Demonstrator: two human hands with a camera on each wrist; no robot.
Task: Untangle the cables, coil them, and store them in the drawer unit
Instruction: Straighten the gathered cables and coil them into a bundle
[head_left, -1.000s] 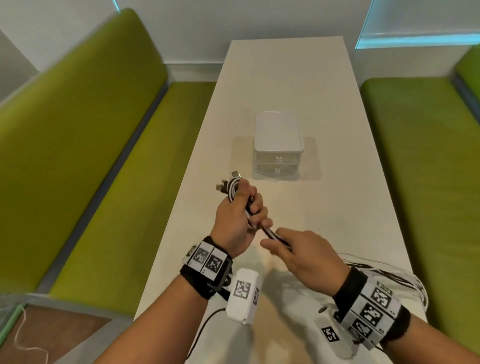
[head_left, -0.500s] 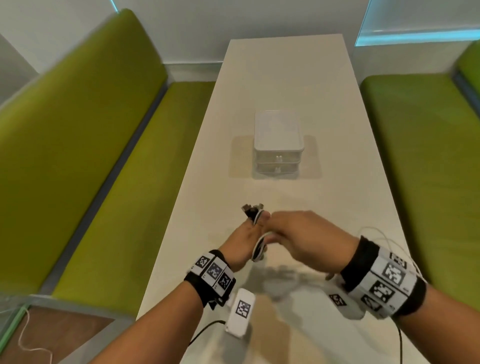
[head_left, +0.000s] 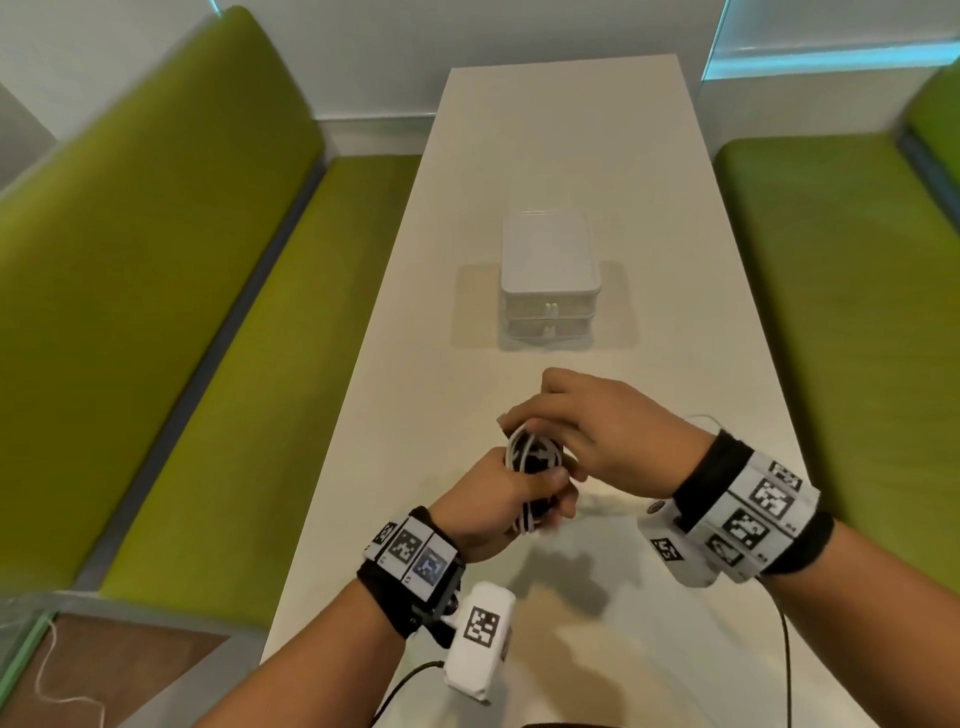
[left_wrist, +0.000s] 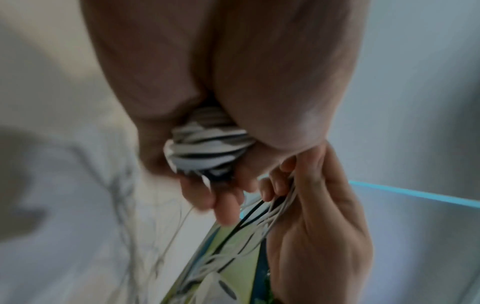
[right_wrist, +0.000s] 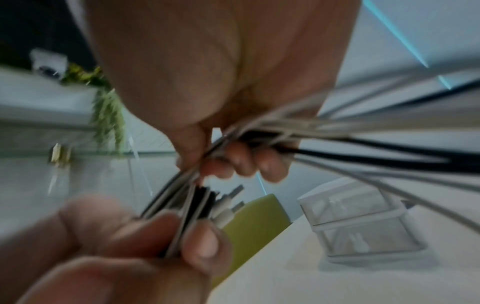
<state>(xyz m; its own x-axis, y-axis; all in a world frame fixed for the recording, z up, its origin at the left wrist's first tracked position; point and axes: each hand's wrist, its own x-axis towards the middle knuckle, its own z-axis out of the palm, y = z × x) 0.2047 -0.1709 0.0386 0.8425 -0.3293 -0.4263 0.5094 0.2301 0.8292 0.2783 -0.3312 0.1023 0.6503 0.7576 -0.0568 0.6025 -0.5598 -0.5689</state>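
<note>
Coiling step. Left hand (head_left: 498, 499) grips the cable coil (head_left: 532, 457); right hand (head_left: 608, 431) pinches loose strands, winding them on. Next: finish wrapping, then open the drawer unit (head_left: 549, 283).

Left hand (head_left: 498, 499) and right hand (head_left: 597, 436) curled, meeting.

A long pale table (head_left: 561, 156) runs to a white wall (head_left: 415, 47), flanked by green padded benches (head_left: 156, 260) (one each side). A blue-lit strip (head_left: 831, 54) glows upper right; brown floor (head_left: 104, 675) shows lower left.
</note>
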